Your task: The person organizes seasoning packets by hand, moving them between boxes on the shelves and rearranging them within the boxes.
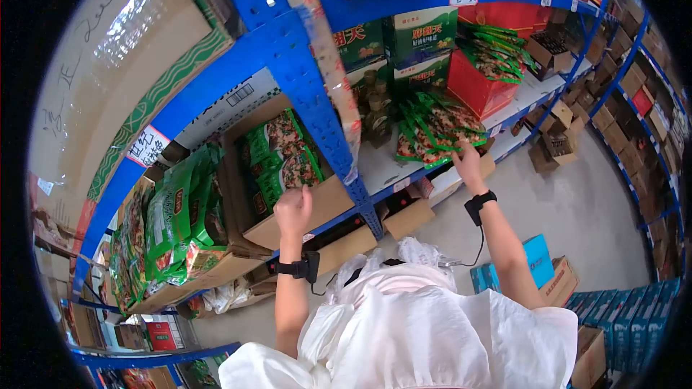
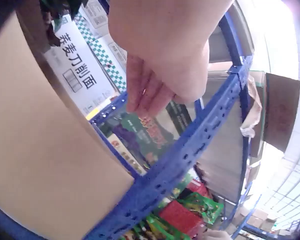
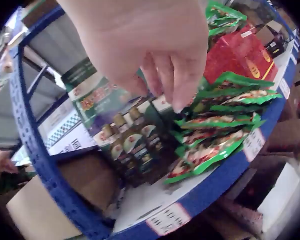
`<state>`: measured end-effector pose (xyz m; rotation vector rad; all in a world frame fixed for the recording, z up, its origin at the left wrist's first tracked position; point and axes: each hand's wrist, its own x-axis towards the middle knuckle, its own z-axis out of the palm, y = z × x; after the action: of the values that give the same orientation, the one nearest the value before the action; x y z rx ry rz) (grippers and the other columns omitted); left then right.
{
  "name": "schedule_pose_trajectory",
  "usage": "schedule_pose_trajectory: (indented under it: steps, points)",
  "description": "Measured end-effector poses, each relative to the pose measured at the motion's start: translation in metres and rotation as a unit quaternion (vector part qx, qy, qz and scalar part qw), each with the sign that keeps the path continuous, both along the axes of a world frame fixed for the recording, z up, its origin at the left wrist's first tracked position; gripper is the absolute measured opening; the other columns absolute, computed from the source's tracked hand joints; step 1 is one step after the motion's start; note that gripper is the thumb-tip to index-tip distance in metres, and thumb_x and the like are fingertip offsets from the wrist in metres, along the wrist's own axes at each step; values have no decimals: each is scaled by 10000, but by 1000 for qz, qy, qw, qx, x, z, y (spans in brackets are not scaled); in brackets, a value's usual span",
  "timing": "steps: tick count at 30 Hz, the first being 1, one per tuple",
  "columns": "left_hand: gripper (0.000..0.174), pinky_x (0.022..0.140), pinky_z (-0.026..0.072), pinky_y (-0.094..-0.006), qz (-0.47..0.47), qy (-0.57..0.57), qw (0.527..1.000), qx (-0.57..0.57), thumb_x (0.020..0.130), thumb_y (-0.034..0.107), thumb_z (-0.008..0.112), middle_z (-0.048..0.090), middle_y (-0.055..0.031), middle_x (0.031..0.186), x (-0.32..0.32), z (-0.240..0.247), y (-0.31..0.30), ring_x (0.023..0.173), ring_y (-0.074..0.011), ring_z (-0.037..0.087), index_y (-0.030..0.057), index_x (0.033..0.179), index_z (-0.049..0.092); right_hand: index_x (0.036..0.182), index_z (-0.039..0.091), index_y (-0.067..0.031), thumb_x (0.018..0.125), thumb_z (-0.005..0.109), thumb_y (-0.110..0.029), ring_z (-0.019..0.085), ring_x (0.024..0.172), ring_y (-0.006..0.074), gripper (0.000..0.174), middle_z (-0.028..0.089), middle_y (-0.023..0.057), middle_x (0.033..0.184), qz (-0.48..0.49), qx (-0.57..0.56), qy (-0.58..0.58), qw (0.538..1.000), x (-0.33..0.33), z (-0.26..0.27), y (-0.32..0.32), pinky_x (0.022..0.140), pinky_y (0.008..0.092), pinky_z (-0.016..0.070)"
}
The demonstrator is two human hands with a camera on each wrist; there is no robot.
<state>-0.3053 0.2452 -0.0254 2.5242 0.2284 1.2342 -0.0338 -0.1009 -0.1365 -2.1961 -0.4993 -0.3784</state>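
My right hand (image 1: 470, 164) is at the near edge of a pile of green food packets (image 1: 440, 126) on the shelf. In the right wrist view its loosely bent fingers (image 3: 177, 95) point down, with the fingertips right at the packets (image 3: 215, 135); no packet is seen gripped between them. My left hand (image 1: 294, 210) hovers at the front of an open carton (image 1: 328, 198) that holds more green packets (image 1: 281, 158). In the left wrist view its loosely bent fingers (image 2: 147, 92) hold nothing.
A blue perforated post (image 1: 310, 79) stands between the two shelf bays. Behind the pile are green boxes (image 1: 422, 32) and dark bottles; a red box (image 1: 479, 86) with packets stands beside it. Large green bags (image 1: 180, 216) fill a carton at left. Cartons (image 1: 559, 137) sit on the floor.
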Motion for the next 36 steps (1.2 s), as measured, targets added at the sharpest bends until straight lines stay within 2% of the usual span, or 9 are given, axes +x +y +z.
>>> schedule_pose_trajectory:
  steps: [8, 15, 19, 20, 22, 24, 28, 32, 36]
  points:
    - [258, 419, 399, -335, -201, -36, 978, 33, 696, 17, 630, 488, -85, 489, 66, 23, -128, 452, -249, 501, 37, 482, 488, 1295, 358, -156, 682, 692, -231, 317, 1227, 385, 703, 320, 179, 1349, -42, -347, -42, 936, 86, 19, -25, 897, 462, 402]
    - [301, 502, 438, -384, -178, 126, 975, -34, 772, 196, 590, 540, -106, 541, 140, -15, -190, 528, -287, 547, 39, 520, 539, 1350, 308, -188, 733, 615, -145, 365, 1184, 432, 690, 295, 216, 1369, 77, -331, 15, 941, 144, -17, -12, 893, 448, 431]
    - [313, 535, 448, -411, -112, 216, 958, -155, 810, 231, 554, 583, -127, 611, 159, -26, -197, 577, -310, 562, 32, 572, 591, 1309, 377, -148, 767, 544, -98, 579, 908, 380, 569, 485, 254, 1175, 98, -347, -28, 932, 160, -29, -6, 745, 459, 485]
    - [322, 546, 458, -395, -109, 226, 949, -189, 822, 250, 544, 594, -123, 619, 161, -30, -195, 576, -298, 573, 25, 600, 604, 1230, 459, -119, 797, 483, -72, 605, 743, 381, 435, 594, 241, 913, 94, -339, 3, 936, 169, -32, -1, 639, 473, 489]
    - [352, 567, 478, -362, -106, 248, 928, -257, 847, 286, 523, 618, -114, 633, 164, -38, -193, 572, -272, 594, 11, 655, 630, 1147, 482, -88, 812, 478, -80, 615, 706, 368, 335, 616, 188, 793, 92, -285, -58, 952, 179, -32, -4, 604, 457, 503]
    - [376, 623, 498, -323, -155, 254, 860, -414, 866, 336, 513, 645, -110, 730, 172, -43, -192, 655, -229, 626, -3, 766, 643, 958, 545, -31, 829, 471, -85, 599, 687, 393, 158, 609, 209, 744, 50, -236, -48, 969, 174, -6, -10, 585, 475, 490]
    - [536, 734, 511, -312, -229, 243, 689, -644, 872, 469, 469, 640, -139, 907, 201, -43, -195, 812, -209, 632, -39, 958, 613, 799, 547, 10, 863, 461, -117, 558, 702, 438, 166, 568, 250, 711, 25, -130, -96, 987, 181, 32, -28, 569, 505, 440]
    - [697, 828, 491, -351, -275, 228, 548, -757, 824, 544, 503, 554, -189, 1112, 231, -41, -202, 976, -267, 586, -37, 1205, 443, 838, 542, 10, 868, 504, -173, 541, 689, 434, 189, 546, 264, 685, 50, -22, -106, 993, 157, 87, -50, 540, 492, 405]
    - [844, 901, 453, -400, -263, 196, 447, -832, 793, 615, 490, 477, -217, 1204, 244, -8, -214, 1045, -339, 544, -54, 1283, 334, 900, 559, 1, 862, 492, -132, 549, 705, 407, 153, 560, 242, 712, 143, -58, -72, 985, 103, 152, -76, 567, 459, 424]
